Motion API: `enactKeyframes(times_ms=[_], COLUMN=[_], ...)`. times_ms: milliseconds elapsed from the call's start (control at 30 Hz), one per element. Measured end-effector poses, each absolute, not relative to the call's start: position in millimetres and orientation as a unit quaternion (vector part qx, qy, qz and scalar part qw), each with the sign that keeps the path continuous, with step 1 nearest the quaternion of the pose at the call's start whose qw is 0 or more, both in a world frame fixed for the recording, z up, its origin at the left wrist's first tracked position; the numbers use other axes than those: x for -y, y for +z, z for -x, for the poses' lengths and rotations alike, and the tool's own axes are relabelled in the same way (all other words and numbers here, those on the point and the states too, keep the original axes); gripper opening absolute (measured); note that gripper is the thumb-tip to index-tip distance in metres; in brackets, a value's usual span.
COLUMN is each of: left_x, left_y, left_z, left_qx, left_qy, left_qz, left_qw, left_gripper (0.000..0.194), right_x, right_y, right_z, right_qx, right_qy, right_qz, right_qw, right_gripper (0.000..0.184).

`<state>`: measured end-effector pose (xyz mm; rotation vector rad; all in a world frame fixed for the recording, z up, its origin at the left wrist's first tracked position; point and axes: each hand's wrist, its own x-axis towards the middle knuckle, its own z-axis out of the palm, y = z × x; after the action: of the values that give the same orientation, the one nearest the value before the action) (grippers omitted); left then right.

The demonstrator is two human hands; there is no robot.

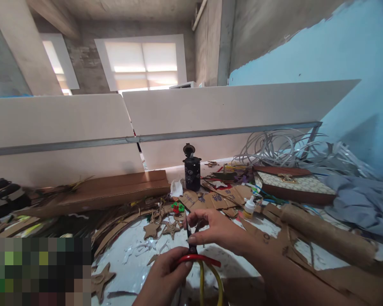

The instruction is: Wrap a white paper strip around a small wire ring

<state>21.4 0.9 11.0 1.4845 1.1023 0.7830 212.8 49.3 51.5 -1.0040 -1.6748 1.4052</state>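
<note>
A pair of scissors (193,250) with red and yellow handles and dark blades points away from me, low in the middle of the head view. My left hand (167,272) is closed on the red handle. My right hand (215,229) is curled round the blades, its thumb pressed near the pivot; whether anything small is between those fingers is hidden. Just beyond lie cardboard stars (151,230) and a small red and green decoration (178,207). Another star (102,280) rests at lower left. Paper scraps (140,250) litter the white table.
Behind my hands stands a black container (192,173) with its lid up. A small glue bottle (249,207), torn cardboard (217,199) and a cardboard roll (328,233) lie rightward. Farther back are a handbag (293,185) and coiled tubing (274,146). White panels (236,104) border the table.
</note>
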Motion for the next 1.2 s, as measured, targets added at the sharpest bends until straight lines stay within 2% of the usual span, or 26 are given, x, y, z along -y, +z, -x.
enactKeyframes(times_ms=[233,333,467,600,733,967,1200], left_x=[-0.3,-0.5,-0.7,0.4,0.7,0.6,3.3], left_y=[9.0,7.6,7.8,7.2,4.2,4.8,13.2], left_z=[-20.4,-20.3,-20.9,-20.5,-19.3,-18.3,-20.1], left_qx=[-0.478,-0.478,-0.480,-0.498,-0.508,-0.497,-0.503], left_qy=[0.311,0.318,0.313,0.309,0.300,0.298,0.296], left_qz=[-0.630,-0.630,-0.641,-0.658,-0.673,-0.685,-0.674], left_qw=[0.528,0.524,0.511,0.472,0.447,0.442,0.454], left_gripper=[0.023,0.023,0.022,0.024,0.024,0.023,0.027], right_x=[-49.3,-49.3,-46.2,-40.6,-37.8,-39.7,-39.7], right_y=[53.1,54.3,55.0,55.5,57.1,58.9,58.1], right_z=[-211.4,-212.1,-213.0,-212.5,-211.3,-211.1,-212.6], right_qx=[0.609,0.617,0.672,0.716,0.728,0.725,0.711], right_qy=[0.572,0.558,0.479,0.365,0.328,0.335,0.382], right_qz=[0.373,0.381,0.412,0.453,0.458,0.458,0.436], right_qw=[0.404,0.403,0.386,0.386,0.390,0.391,0.399], right_gripper=[0.019,0.019,0.020,0.011,0.007,0.011,0.007])
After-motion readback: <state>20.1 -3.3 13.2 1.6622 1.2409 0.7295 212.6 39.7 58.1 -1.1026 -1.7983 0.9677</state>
